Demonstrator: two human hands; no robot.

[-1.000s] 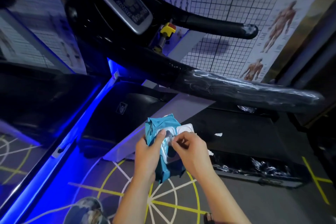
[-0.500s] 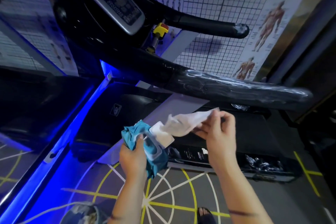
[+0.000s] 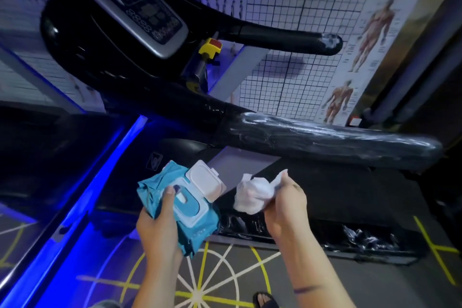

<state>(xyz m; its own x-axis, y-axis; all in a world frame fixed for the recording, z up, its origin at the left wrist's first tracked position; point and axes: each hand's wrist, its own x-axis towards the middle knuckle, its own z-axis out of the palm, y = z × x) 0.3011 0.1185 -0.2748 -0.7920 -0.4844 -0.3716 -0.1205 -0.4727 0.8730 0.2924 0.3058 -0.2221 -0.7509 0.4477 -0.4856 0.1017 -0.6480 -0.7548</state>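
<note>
Wipe: the crumpled white wet wipe (image 3: 252, 195) sits lower centre of the frame. It is right of the pack, apart from it and fully clear of the dispenser opening. It is bunched into a pad, a form suited to rubbing a surface.
Right hand: the right hand (image 3: 287, 205) has fingers and thumb clamped on the wipe's right side. Most of the sheet hangs free to the left, ready for use.
Pack: the teal soft-plastic wipe pack (image 3: 185, 210) lies lower centre-left, tilted, with its dispenser face turned up toward the camera.
Lid: the white hinged flip lid (image 3: 206, 180) stands open toward the upper right and exposes the opening. Judged not yet closed; closing it keeps the remaining sheets moist.
Left hand: the left hand (image 3: 160, 227) grips the pack from beneath, with the thumb pressed on the top face beside the opening to steady the soft body.
Handrail: the long black film-wrapped treadmill handrail (image 3: 337, 140) crosses centre right, just above both hands. It is judged the likely surface to wipe.
Console: the black treadmill console with grey display panel (image 3: 140, 15) sits upper left.
Floor: the grey floor with yellow and white lines (image 3: 220, 277) fills the bottom centre.
</note>
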